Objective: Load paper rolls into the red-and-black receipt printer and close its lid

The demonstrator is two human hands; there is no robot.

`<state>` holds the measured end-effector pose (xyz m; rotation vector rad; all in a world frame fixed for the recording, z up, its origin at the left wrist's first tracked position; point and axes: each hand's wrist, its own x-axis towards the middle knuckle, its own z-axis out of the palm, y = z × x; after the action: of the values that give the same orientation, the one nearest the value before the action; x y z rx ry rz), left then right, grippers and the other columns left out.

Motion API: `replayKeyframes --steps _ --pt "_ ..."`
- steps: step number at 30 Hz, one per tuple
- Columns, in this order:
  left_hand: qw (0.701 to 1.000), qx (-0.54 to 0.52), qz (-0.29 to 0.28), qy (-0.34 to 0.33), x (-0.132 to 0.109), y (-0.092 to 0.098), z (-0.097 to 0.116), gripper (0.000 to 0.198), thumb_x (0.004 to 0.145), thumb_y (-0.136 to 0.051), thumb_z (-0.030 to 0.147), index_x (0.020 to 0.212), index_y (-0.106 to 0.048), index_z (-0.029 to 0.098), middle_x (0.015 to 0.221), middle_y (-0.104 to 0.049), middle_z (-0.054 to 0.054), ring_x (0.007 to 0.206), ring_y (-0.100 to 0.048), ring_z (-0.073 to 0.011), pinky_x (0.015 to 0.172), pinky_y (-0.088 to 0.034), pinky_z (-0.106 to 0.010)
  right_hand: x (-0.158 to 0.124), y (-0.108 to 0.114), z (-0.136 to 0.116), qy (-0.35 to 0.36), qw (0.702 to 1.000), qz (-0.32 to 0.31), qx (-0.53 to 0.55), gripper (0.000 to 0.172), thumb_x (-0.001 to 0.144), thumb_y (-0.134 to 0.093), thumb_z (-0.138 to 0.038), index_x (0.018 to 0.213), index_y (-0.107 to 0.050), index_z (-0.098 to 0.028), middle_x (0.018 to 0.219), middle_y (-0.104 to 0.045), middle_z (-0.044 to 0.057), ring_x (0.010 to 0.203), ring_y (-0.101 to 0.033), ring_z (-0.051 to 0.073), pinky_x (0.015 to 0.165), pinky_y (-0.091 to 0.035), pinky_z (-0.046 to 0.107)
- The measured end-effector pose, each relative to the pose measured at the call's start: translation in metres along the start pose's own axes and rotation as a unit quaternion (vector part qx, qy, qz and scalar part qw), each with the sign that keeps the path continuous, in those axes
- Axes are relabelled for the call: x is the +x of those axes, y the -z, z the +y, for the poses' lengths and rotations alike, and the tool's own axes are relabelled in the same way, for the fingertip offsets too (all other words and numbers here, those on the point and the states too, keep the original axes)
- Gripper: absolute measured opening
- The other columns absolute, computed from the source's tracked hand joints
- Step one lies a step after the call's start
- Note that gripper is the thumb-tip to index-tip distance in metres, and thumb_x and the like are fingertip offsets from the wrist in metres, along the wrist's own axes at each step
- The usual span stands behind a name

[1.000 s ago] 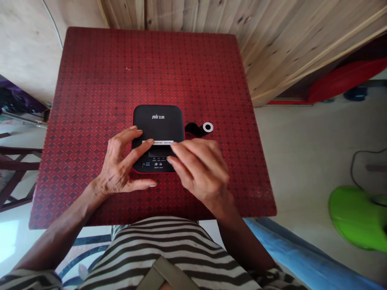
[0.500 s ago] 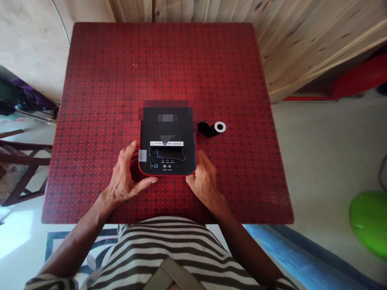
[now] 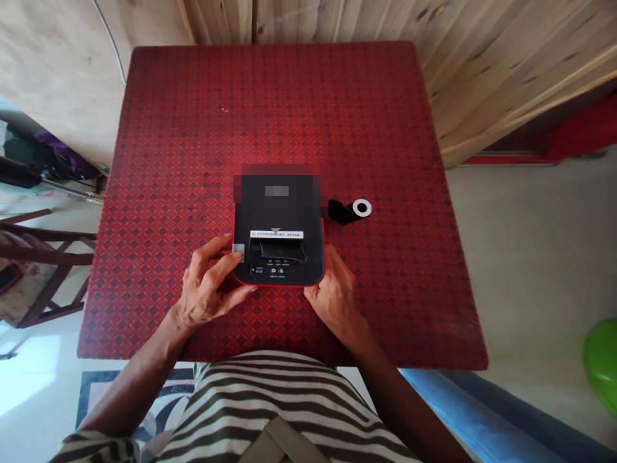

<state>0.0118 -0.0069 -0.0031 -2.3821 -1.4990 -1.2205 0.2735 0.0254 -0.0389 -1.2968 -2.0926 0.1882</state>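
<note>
In front of me a black printer [image 3: 308, 225] with a red rim is on the table, its far part blurred out. A dark strip [image 3: 283, 251] sticks out of its slot, below a white warning label [image 3: 276, 235]. Near the front are a small lit screen [image 3: 259, 270] and two round buttons. My left hand [image 3: 205, 283] grips the left front corner, the index fingertip on a pale translucent sticker [image 3: 238, 252] and the thumb at the front edge. My right hand [image 3: 335, 286] is curled against the right front corner, some fingers hidden.
Right of the printer is a black roll with a white ring end [image 3: 369, 208]. The red patterned table [image 3: 183, 141] stands near wooden walls [image 3: 337, 19]. A dark wooden chair [image 3: 53, 263] is at the left and a green round thing [image 3: 602, 360] at the right.
My left index finger has moved from the printer's side up onto the sticker. My right hand keeps its place on the printer. The whole view has shifted slightly.
</note>
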Motion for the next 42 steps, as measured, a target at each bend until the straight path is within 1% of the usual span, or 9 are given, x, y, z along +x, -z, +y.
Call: replayKeyframes --steps 5,10,15,19,27,31,36,39,42 --pt "1.000 -0.010 -0.003 0.008 -0.002 0.001 0.000 0.069 0.091 -0.084 0.047 0.149 -0.053 0.028 0.139 -0.069 -0.015 0.118 -0.074 -0.0288 0.093 -0.069 -0.044 0.000 0.001 0.000 -0.002 1.000 -0.004 0.006 0.046 0.080 -0.049 -0.004 0.120 -0.058 -0.023 0.088 -0.061 0.002 0.073 -0.060 0.023 0.064 -0.052 0.033" --pt "1.000 -0.017 -0.005 -0.009 0.001 0.001 0.001 0.070 0.092 -0.083 0.044 0.151 -0.052 0.023 0.139 -0.068 -0.017 0.120 -0.073 -0.0288 0.092 -0.069 -0.042 0.001 0.001 -0.001 0.002 1.000 0.001 -0.006 0.041 0.081 -0.048 -0.004 0.115 -0.059 -0.023 0.084 -0.059 0.001 0.070 -0.058 0.022 0.062 -0.050 0.031" --pt "1.000 -0.012 -0.001 -0.013 0.003 0.001 -0.001 0.067 0.093 -0.082 0.048 0.149 -0.053 0.026 0.137 -0.069 -0.015 0.118 -0.074 -0.0281 0.088 -0.069 -0.041 0.000 0.000 -0.001 -0.017 1.000 -0.006 0.011 0.046 0.081 -0.048 -0.003 0.120 -0.061 -0.023 0.085 -0.059 0.001 0.072 -0.058 0.022 0.064 -0.050 0.032" --pt "1.000 -0.001 -0.001 -0.008 0.003 0.001 -0.001 0.067 0.091 -0.083 0.052 0.145 -0.054 0.027 0.134 -0.070 -0.014 0.115 -0.075 -0.0279 0.089 -0.068 -0.041 0.000 -0.001 -0.001 -0.005 1.000 0.001 -0.004 0.044 0.086 -0.048 -0.005 0.125 -0.059 -0.024 0.086 -0.059 0.001 0.072 -0.060 0.022 0.064 -0.051 0.032" --pt "1.000 -0.004 -0.013 0.022 0.003 0.000 -0.001 0.059 0.094 -0.077 0.059 0.140 -0.055 0.030 0.133 -0.070 -0.011 0.115 -0.075 -0.0278 0.089 -0.070 -0.046 0.001 0.002 -0.002 -0.006 1.000 0.001 -0.006 0.040 0.089 -0.049 -0.008 0.125 -0.058 -0.024 0.086 -0.059 0.001 0.072 -0.061 0.022 0.062 -0.053 0.033" --pt "0.999 -0.039 -0.024 0.029 0.006 0.003 0.002 0.058 0.095 -0.078 0.055 0.141 -0.055 0.029 0.136 -0.069 -0.012 0.118 -0.074 -0.0270 0.088 -0.072 -0.047 0.001 0.001 -0.001 -0.003 1.000 0.005 0.008 0.035 0.094 -0.051 -0.012 0.127 -0.058 -0.023 0.089 -0.064 0.003 0.076 -0.064 0.024 0.065 -0.056 0.035" --pt "0.996 -0.058 -0.038 0.063 0.008 0.004 0.005 0.045 0.103 -0.069 0.051 0.140 -0.055 0.029 0.142 -0.066 -0.005 0.122 -0.073 -0.0230 0.093 -0.071 -0.047 0.001 0.001 -0.001 -0.013 1.000 0.007 0.018 0.030 0.099 -0.054 -0.016 0.127 -0.061 -0.022 0.090 -0.065 0.004 0.078 -0.065 0.024 0.068 -0.057 0.035" --pt "0.993 -0.094 -0.020 0.070 0.006 0.001 0.004 0.049 0.097 -0.078 0.049 0.137 -0.058 0.029 0.142 -0.067 -0.007 0.122 -0.073 -0.0243 0.089 -0.072 -0.045 0.001 0.001 -0.001 -0.016 1.000 0.011 0.024 0.029 0.099 -0.055 -0.016 0.127 -0.062 -0.021 0.090 -0.065 0.004 0.078 -0.064 0.023 0.068 -0.056 0.035" --pt "0.991 -0.124 0.002 0.057 0.004 -0.002 0.000 0.058 0.089 -0.087 0.047 0.137 -0.061 0.027 0.141 -0.068 -0.011 0.121 -0.073 -0.0246 0.087 -0.072 -0.040 0.000 0.002 -0.002 -0.023 0.999 0.009 0.030 0.027 0.099 -0.056 -0.015 0.125 -0.063 -0.022 0.088 -0.062 0.003 0.076 -0.063 0.022 0.066 -0.055 0.034"
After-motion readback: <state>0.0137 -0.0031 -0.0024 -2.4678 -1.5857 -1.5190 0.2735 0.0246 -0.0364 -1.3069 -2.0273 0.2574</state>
